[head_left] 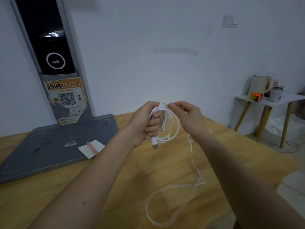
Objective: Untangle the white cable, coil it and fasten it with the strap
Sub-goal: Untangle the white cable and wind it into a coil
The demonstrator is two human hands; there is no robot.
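The white cable point(173, 128) is partly wound into loops held above the wooden table point(148, 164). My left hand point(145, 123) is closed around the loops, and the USB plug point(155, 144) hangs below its fist. My right hand point(186, 116) pinches the cable at the top of the coil. The loose remainder of the cable runs down under my right wrist and lies in a loop with a small twist on the table. A pink strap point(92, 148) lies on a white paper slip point(91, 148) to the left, on the grey base.
A grey scale-like machine with a flat base point(54, 146), a black screen column and an orange QR poster point(66, 100) stands at the left. At the right, a small white side table point(270, 100) carries a kettle, a cup and an orange object. The wooden table's edge runs along the right.
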